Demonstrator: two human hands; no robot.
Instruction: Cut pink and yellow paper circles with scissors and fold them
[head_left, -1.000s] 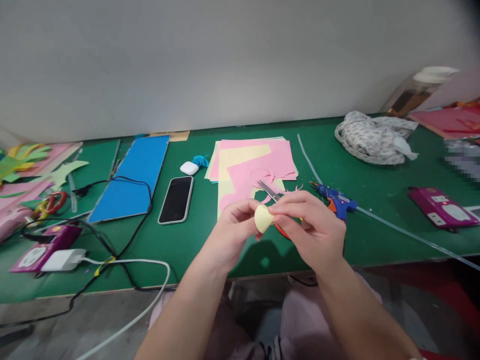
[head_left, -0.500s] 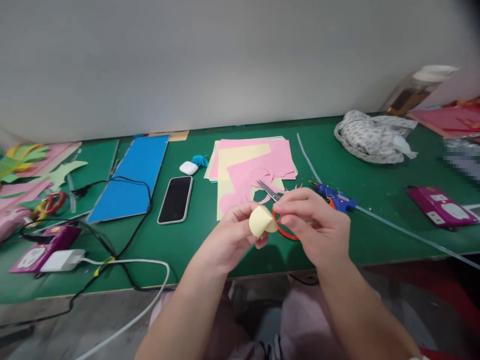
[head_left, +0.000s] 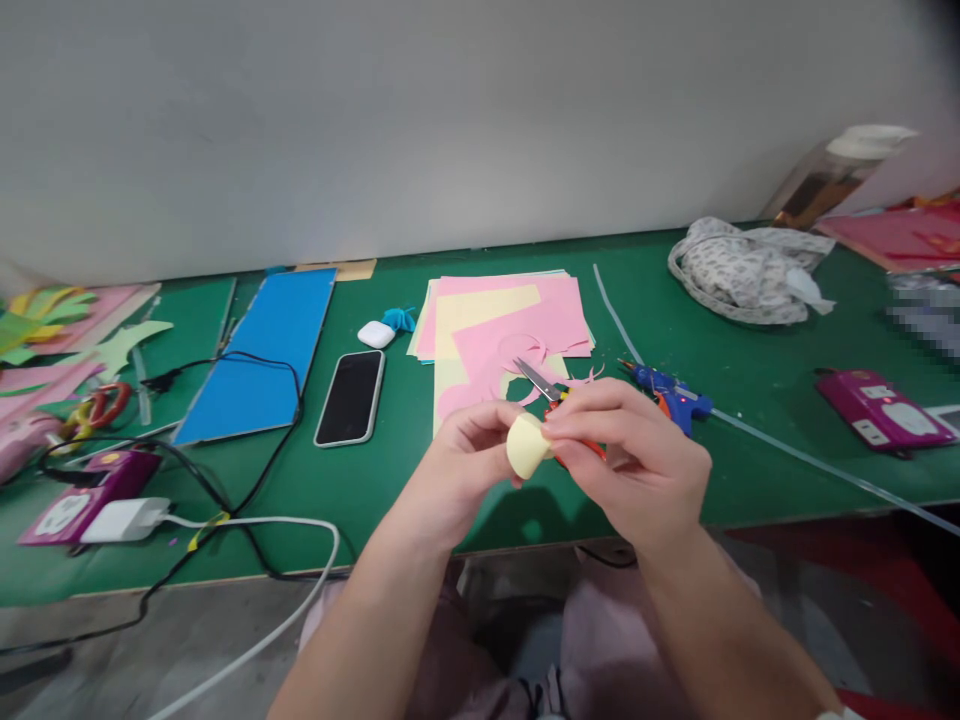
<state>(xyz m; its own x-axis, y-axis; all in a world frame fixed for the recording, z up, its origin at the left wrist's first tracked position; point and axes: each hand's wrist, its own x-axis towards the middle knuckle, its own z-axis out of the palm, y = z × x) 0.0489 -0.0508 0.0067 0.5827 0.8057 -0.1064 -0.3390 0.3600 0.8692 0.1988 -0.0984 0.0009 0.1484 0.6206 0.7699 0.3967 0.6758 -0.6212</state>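
Both hands hold a small curled piece of pale yellow paper (head_left: 526, 447) above the front of the table. My left hand (head_left: 472, 460) is closed on its left side, thumb in front. The thumb and fingertips of my right hand (head_left: 637, 455) pinch its right edge. Behind the hands lie scissors (head_left: 537, 380) with red handles, blades pointing back and left; my right hand partly hides them. Under the blades are pink paper scraps (head_left: 480, 390). A stack of pink and yellow sheets (head_left: 517, 310) lies just beyond.
A blue glue gun (head_left: 671, 392) with a long clear stick lies to the right. Left are a phone (head_left: 350, 398), a white earbud case (head_left: 376, 335), a blue board (head_left: 259, 360) and a white cable (head_left: 300, 522). A purple power strip (head_left: 885, 412) sits far right.
My right fingertips have moved left and now pinch the yellow paper's right edge. The paper has turned slightly and shifted a little to the right in my left hand.
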